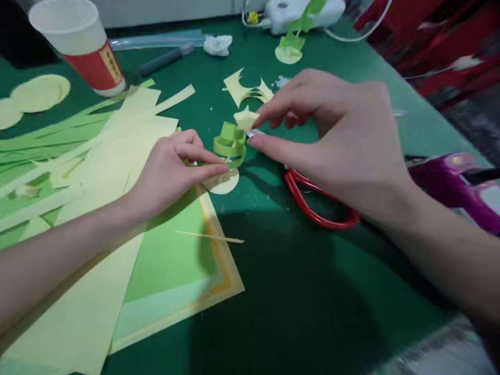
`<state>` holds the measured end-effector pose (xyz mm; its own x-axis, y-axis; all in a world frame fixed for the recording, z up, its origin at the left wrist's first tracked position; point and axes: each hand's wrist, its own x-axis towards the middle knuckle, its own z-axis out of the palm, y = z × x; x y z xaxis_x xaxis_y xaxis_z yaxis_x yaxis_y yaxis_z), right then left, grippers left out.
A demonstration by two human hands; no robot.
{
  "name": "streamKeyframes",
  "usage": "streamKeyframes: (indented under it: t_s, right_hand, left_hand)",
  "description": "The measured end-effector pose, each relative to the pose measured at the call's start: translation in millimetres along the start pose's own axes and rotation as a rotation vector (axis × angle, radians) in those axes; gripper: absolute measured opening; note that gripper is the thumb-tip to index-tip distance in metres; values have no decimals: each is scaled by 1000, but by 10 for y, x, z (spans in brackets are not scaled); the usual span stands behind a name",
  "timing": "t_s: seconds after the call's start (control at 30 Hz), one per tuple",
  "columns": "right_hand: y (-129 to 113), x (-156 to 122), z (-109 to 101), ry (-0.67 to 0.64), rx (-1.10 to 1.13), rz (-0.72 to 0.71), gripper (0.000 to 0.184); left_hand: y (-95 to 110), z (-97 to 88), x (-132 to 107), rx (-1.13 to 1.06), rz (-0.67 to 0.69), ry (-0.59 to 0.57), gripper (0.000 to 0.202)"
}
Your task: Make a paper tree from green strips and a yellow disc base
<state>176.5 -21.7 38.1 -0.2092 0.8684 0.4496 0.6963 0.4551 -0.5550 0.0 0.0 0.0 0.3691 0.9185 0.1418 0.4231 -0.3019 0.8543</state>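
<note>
A small green paper spiral (pixel 230 146) stands on a pale yellow paper disc (pixel 223 183) on the green table. My left hand (pixel 175 169) pinches the spiral's lower edge at the disc, fingers closed. My right hand (pixel 332 140) pinches a small pale yellow paper star (pixel 246 119) and holds it against the top of the spiral. A thin shiny tip shows under my right fingers; I cannot make out what it is.
Red-handled scissors (pixel 318 208) lie under my right hand. Yellow and green paper sheets (pixel 117 229) and strips cover the left. A paper cup (pixel 84 44) stands at back left, a second green spiral (pixel 292 47) at the back, a purple tool (pixel 457 185) at right.
</note>
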Motion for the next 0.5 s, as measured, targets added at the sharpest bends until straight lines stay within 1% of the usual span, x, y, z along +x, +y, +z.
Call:
streamKeyframes:
  t_s: [0.17,0.5]
  right_hand:
    - [61,-9,18,-30,80,17,11]
    - [57,-48,121,-41,300,178,9]
  left_hand:
    - [18,7,5,3,-27,6,5]
    - [18,-12,-1,33,-5,-7,5]
